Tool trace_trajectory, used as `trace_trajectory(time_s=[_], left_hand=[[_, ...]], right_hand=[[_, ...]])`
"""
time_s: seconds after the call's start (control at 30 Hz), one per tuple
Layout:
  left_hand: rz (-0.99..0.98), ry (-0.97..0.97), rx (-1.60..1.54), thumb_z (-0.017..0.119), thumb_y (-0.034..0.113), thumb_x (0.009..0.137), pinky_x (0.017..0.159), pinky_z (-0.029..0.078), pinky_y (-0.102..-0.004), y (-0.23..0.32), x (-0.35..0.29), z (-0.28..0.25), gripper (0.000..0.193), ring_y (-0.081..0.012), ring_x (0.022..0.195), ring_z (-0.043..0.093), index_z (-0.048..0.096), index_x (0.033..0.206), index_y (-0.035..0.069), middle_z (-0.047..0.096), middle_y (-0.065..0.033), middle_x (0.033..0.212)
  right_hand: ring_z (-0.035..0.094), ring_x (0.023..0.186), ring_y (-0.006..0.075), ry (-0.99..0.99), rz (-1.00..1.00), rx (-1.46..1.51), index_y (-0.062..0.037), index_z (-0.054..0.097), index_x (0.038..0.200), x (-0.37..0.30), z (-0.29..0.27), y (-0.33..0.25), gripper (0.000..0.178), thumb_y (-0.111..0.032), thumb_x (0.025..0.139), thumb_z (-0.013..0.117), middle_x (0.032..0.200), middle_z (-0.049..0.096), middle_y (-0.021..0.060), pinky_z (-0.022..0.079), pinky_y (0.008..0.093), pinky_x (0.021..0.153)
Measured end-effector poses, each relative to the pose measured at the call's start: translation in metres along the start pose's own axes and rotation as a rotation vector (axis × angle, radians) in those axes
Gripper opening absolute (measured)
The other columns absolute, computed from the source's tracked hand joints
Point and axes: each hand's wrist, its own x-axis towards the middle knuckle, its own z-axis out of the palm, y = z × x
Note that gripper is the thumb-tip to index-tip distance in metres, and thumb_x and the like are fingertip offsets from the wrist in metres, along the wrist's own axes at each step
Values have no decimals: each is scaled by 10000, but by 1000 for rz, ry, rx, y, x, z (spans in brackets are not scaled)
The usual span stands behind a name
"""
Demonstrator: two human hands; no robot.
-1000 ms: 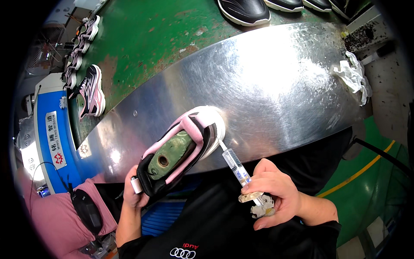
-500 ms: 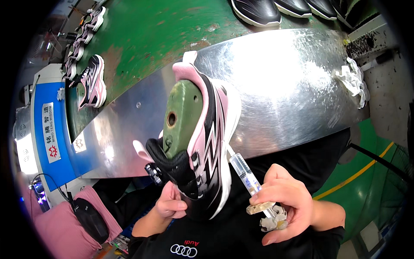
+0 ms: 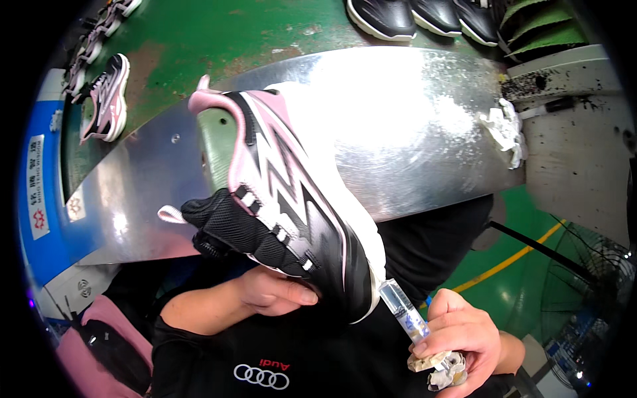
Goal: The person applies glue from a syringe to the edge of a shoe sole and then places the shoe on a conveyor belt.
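My left hand (image 3: 272,292) is closed on the toe half of a black, pink and white sneaker (image 3: 298,205), partly hidden beneath it. The shoe is held up over the near edge of the metal sheet, heel toward the far left, its patterned side facing me. A green shoe last (image 3: 215,146) fills its opening. In my right hand (image 3: 471,335) is a clear syringe (image 3: 403,310), gripped with the fingers around its barrel and plunger end. Its tip meets the white sole edge near the toe. Crusted, whitish material (image 3: 448,371) coats the plunger end.
The shiny metal sheet (image 3: 411,146) lies on a worn green table (image 3: 199,40). Another sneaker (image 3: 108,99) stands at the far left beside a row of more. Black shoes (image 3: 381,18) line the far edge. Crumpled white paper (image 3: 505,132) lies at the right. A fan (image 3: 577,272) stands lower right.
The sneaker has turned, its heel swinging left and its side coming into fuller view. The syringe tip has moved along the sole edge toward the toe. The whole view has shifted somewhat.
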Motion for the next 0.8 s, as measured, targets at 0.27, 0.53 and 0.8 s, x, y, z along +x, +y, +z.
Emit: trace_trajectory(time_s=[0.27, 0.53, 0.8], left_hand=[[-204, -177, -40, 554, -10, 858, 992, 409, -374, -12, 49, -9, 303, -237, 1080, 564, 546, 1160, -8, 589, -132, 1152], [-132, -106, -90, 579, -30, 837, 949, 463, -364, -16, 77, -3, 258, -209, 1036, 589, 598, 1084, 40, 618, -103, 1099], [-56, -157, -131, 590, -23, 834, 929, 477, -334, -13, 93, 8, 266, -176, 1019, 588, 600, 1087, 57, 623, -68, 1071]], right_hand=[[567, 700, 223, 102, 21, -184, -20, 637, 919, -32, 5, -39, 518, -420, 626, 786, 855, 655, 78, 340, 341, 644], [581, 686, 228, 150, -73, -367, -20, 635, 934, -44, -2, -26, 524, -416, 625, 785, 841, 657, 81, 352, 353, 623], [401, 608, 153, 235, -42, -648, -75, 660, 959, -43, 12, -16, 471, -350, 605, 805, 832, 629, -10, 319, 266, 572]])
